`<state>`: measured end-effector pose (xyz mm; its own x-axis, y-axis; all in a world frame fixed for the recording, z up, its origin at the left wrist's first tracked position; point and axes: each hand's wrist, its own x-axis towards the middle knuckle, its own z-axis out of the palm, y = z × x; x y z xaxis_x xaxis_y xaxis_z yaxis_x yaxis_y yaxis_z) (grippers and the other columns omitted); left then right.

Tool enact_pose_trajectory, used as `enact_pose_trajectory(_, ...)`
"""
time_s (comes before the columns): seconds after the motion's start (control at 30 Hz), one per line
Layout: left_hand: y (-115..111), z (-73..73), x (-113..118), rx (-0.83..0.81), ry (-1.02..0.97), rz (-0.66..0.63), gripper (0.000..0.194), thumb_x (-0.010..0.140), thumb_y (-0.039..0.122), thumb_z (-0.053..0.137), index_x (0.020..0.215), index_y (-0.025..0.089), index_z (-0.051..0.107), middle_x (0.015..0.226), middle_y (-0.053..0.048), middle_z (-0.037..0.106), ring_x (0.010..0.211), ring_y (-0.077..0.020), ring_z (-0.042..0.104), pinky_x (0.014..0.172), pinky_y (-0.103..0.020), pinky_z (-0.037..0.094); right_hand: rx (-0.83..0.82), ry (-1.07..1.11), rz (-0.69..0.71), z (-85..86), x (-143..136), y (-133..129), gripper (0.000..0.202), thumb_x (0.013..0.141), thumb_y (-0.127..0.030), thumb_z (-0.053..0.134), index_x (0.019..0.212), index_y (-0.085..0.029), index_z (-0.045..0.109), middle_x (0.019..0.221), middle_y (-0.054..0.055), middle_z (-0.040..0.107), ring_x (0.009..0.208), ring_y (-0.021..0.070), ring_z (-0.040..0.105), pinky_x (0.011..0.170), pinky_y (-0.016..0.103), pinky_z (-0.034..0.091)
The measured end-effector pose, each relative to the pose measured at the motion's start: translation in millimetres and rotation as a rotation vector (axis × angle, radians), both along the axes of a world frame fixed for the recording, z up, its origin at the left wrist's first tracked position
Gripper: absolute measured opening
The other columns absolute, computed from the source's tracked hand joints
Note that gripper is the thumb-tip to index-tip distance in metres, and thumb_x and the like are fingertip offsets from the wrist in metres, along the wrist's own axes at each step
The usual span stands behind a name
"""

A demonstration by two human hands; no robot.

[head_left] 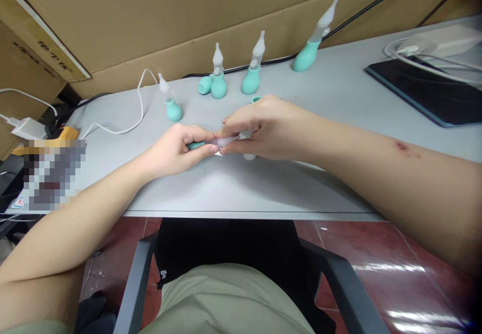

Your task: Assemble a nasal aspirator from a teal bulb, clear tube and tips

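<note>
Left grip (178, 149) pinches teal bulb (196, 145), right grip (259, 130) holds clear tip (229, 140); keep both coaxial, press straight, just above bench (233, 188).

table (339, 98): grey, spans mid-frame | squeeze bulbs with clear tips: four upright in a row at upper centre (252, 73) | tablet (433, 93): dark, flat, upper right | white cable (139, 108): upper left | cardboard (150, 17): behind table | chair arm (135, 279): bottom
</note>
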<state>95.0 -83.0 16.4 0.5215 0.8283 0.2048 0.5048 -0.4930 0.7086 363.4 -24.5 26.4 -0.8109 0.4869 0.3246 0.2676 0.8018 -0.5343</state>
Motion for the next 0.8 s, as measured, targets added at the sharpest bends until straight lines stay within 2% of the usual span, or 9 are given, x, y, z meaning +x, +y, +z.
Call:
enact_pose_trajectory(0.07,2.2,-0.1,-0.2,-0.02,-0.002,0.015,0.037,0.109,0.048,0.078,0.102,0.016,0.093,0.091,-0.007,0.084,0.075,-0.0167,0.063,0.071,-0.03,0.053,0.021,-0.01,-0.026,0.6,-1.4,-0.4,0.015,0.104,-0.019,0.081,0.09,-0.022,0.088,0.075,0.002,0.077,0.065,0.0159,0.056,0.072,0.038,0.047)
enact_pose_trajectory(0.17,6.7,-0.7,-1.1,-0.032,-0.055,0.03,0.043,0.109,0.056,0.08,0.099,0.016,0.092,0.091,-0.008,0.085,0.079,-0.0184,0.067,0.075,-0.03,0.057,0.026,0.033,-0.064,1.3,-3.4,1.5,0.011,0.103,-0.02,0.083,0.099,-0.023,0.093,0.089,0.004,0.088,0.075,0.0189,0.071,0.076,0.037,0.053)
enact_pose_trajectory(0.3,9.4,-1.9,-4.2,-0.03,-0.159,0.068,0.047,0.105,0.063,0.091,0.102,0.017,0.093,0.092,-0.008,0.086,0.081,-0.0182,0.071,0.082,-0.029,0.061,-0.154,0.214,-0.051,4.2,-1.2,6.9,0.019,0.101,-0.026,0.086,0.117,-0.025,0.096,0.114,0.007,0.096,0.097,0.0244,0.086,0.088,0.038,0.068)
enact_pose_trajectory(0.37,8.8,-2.3,-6.2,-0.024,-0.167,0.076,0.051,0.106,0.067,0.091,0.102,0.016,0.093,0.091,-0.008,0.085,0.077,-0.0166,0.068,0.078,-0.028,0.059,-0.202,0.266,-0.052,6.4,1.7,9.4,0.018,0.099,-0.032,0.089,0.114,-0.024,0.097,0.114,0.009,0.096,0.097,0.0247,0.086,0.088,0.038,0.07)
enact_pose_trajectory(0.43,8.0,-2.4,-7.8,-0.015,-0.152,0.082,0.054,0.109,0.07,0.086,0.105,0.016,0.094,0.092,-0.008,0.085,0.076,-0.0163,0.065,0.076,-0.029,0.058,-0.198,0.261,-0.064,8.4,4.0,10.7,0.016,0.099,-0.037,0.089,0.106,-0.025,0.098,0.106,0.008,0.095,0.092,0.0238,0.084,0.084,0.039,0.067)
enact_pose_trajectory(0.53,7.0,-2.3,-8.2,0.019,-0.115,0.071,0.056,0.111,0.071,0.083,0.111,0.017,0.095,0.096,-0.009,0.085,0.08,-0.0181,0.067,0.078,-0.03,0.058,-0.231,0.271,-0.083,9.9,4.3,9.5,0.013,0.098,-0.036,0.091,0.098,-0.026,0.098,0.097,0.005,0.094,0.085,0.0217,0.08,0.077,0.038,0.061)
enact_pose_trajectory(0.63,6.0,-2.9,-6.3,0.092,-0.095,0.053,0.057,0.113,0.071,0.079,0.108,0.017,0.095,0.094,-0.008,0.082,0.083,-0.0202,0.068,0.08,-0.032,0.058,-0.294,0.287,-0.083,9.9,2.6,6.6,0.014,0.096,-0.038,0.095,0.096,-0.024,0.098,0.095,0.006,0.093,0.082,0.021,0.078,0.073,0.038,0.058)
enact_pose_trajectory(0.8,3.8,-4.5,-4.2,0.158,-0.086,0.068,0.06,0.115,0.074,0.074,0.1,0.018,0.091,0.087,-0.007,0.076,0.08,-0.0203,0.064,0.076,-0.034,0.056,-0.255,0.256,-0.081,11.5,2.7,5.6,0.014,0.1,-0.04,0.093,0.099,-0.027,0.098,0.103,0.006,0.095,0.09,0.0239,0.082,0.081,0.04,0.063)
